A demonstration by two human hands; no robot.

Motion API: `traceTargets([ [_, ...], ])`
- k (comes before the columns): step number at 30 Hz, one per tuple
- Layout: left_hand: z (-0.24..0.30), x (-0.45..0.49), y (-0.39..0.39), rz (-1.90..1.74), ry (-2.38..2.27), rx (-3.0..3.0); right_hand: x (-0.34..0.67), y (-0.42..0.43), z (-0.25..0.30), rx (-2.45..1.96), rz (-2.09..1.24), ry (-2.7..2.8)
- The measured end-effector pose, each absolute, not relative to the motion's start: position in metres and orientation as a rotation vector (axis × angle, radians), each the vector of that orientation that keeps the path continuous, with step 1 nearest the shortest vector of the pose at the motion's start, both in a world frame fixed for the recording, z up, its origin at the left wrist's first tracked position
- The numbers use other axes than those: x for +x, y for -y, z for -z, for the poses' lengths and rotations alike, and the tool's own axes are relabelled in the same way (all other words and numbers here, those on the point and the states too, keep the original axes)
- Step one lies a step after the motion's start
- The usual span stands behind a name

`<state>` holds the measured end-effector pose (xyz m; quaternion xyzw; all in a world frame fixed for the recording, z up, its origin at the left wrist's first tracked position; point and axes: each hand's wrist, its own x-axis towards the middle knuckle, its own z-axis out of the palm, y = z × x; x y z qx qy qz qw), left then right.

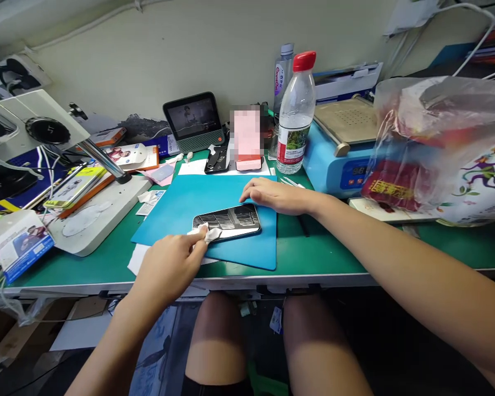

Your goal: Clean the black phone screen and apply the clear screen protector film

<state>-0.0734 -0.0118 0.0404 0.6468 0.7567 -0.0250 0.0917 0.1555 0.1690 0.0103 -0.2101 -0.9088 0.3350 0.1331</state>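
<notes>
A phone [239, 218] with a dark, reflective face and a silver edge lies on the blue mat [202, 190], slightly tilted across it. My left hand [175, 253] pinches a crumpled white tissue [213, 235] against the phone's near left corner. Beyond the phone's far right end, my right hand [274, 195] hovers or rests low over the mat with its fingers stretched out and nothing visible in them. Whether its fingertips touch the phone's edge I cannot tell.
Behind the mat stand a smart display [193, 122], a black phone-like item [216, 159] and a red-capped bottle [295, 118]. At right are a blue heating machine [334, 165] and a plastic bag [445, 148]. A white stand base [94, 220] and several boxes sit left.
</notes>
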Motion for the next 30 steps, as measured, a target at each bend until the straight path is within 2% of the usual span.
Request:
traceTargets([
  [6,-0.035,-0.035,-0.005,0.163,-2.343,2.041,0.155,-0.170,-0.010,-0.636,-1.026,2.587],
  [14,-0.030,0.012,-0.013,-0.176,-2.132,2.237,0.153,-0.172,-0.014,-0.700,-0.956,2.642],
  [19,-0.032,-0.038,0.011,-0.208,-1.968,2.139,0.155,-0.180,-0.007,-0.680,-0.957,2.616],
  [25,-0.032,-0.117,0.001,-0.235,-2.202,1.865,0.161,-0.189,0.000,-0.766,-0.939,2.643],
  [30,-0.021,-0.143,-0.016,-0.514,-2.183,1.777,0.170,-0.194,0.000,-0.799,-0.888,2.724],
])
